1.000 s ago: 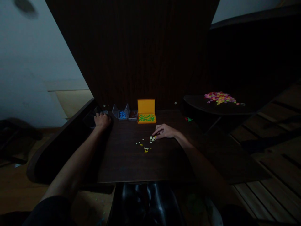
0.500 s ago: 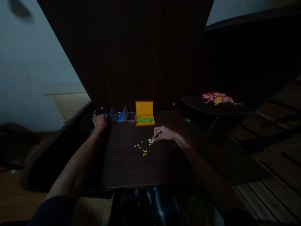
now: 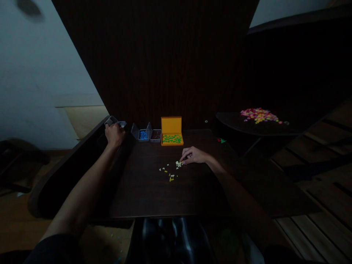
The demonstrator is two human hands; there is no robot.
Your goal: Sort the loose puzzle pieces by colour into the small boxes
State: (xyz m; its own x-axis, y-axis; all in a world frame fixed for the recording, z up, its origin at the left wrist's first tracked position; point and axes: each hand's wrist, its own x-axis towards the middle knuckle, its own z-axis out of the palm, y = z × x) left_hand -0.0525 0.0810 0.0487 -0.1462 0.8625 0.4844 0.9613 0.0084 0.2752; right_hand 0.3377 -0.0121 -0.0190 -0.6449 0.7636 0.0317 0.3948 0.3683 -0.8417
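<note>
At the left end of the tabletop, my left hand is closed on a clear plastic box, whose top shows above the knuckles. My right hand rests at mid-table with thumb and fingers pinched, a small yellow piece showing at the tips. Against those fingertips lies a cluster of small cream pieces. More cream and yellow pieces are scattered to the left and nearer to me. Behind them stands an open yellow box holding small green pieces.
Left of the yellow box are open clear boxes, one with blue pieces, one with dark brown pieces. A multicoloured heap of pieces covers part of a curved shelf at right. A tall dark panel rises behind the table.
My left hand has risen slightly with the clear box, which shows more now. The right hand stays at the cream pieces, still pinched. The whole view has shifted a little.
</note>
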